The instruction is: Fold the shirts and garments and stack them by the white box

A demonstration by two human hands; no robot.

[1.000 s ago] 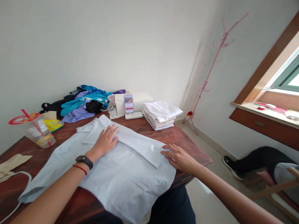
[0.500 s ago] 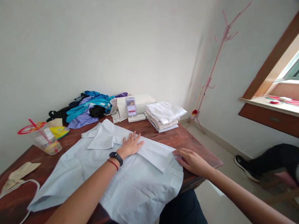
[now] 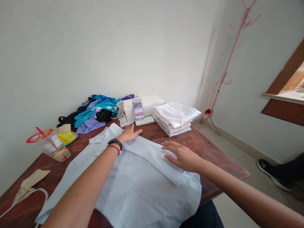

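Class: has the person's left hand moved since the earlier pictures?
Yes. Judged against the white box, the left hand has moved forward, closer to it.

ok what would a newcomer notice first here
A pale shirt spreads across the reddish table, the left hand and right hand at its folded far side. A blue, purple and black clothes heap sits by the wall; a pink coat stand rises beyond the table's right end.

The pale blue-grey cloth shirt (image 3: 145, 191) at lower centre looks matt and lightly creased; the red-brown wooden table (image 3: 216, 158) under it, smooth and faintly glossy. Right of centre, the white folded cloth (image 3: 177, 113) has a satiny sheen. At left, the clear tapered cup (image 3: 56, 150) looks like smooth plastic.
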